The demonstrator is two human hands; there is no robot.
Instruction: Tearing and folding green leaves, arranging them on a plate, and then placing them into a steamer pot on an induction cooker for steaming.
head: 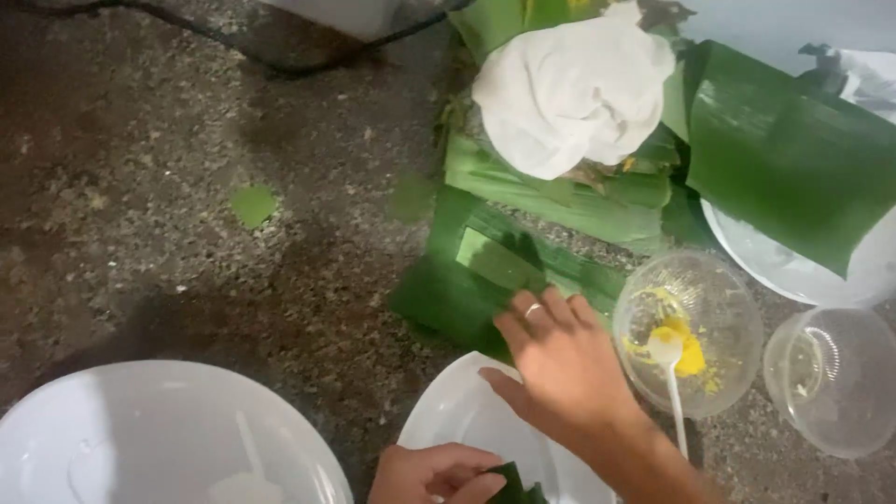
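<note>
So from the head camera you're looking down at a rough speckled stone floor [168, 233] with food prep stuff spread all over it. The right hand [560, 359] is stretched out flat, fingers loose and slightly spread, with a ring on one finger; its fingertips touch a flat banana leaf strip [495, 266] lying on the ground. It's not gripping anything, just resting on the leaf's edge. The left hand [434, 473] is down at the bottom edge, curled closed around a small folded bit of green leaf [518, 485], right over a white plate [457, 411].

Just beside the right hand there's a clear plastic bowl [719, 308] with yellow paste [689, 355] and a white plastic spoon [670, 373] stuck in it. Next to that is another clear bowl [835, 378].

Further up there's a pile of banana leaves [560, 201] with a white cloth [574, 89] bunched on top, and a big leaf [793, 159] draped over another white plate [775, 266]. Bottom left is a big white bowl [140, 429] with something pale in it, can't tell what. A little green scrap [253, 204] lies on its own on the floor.
</note>
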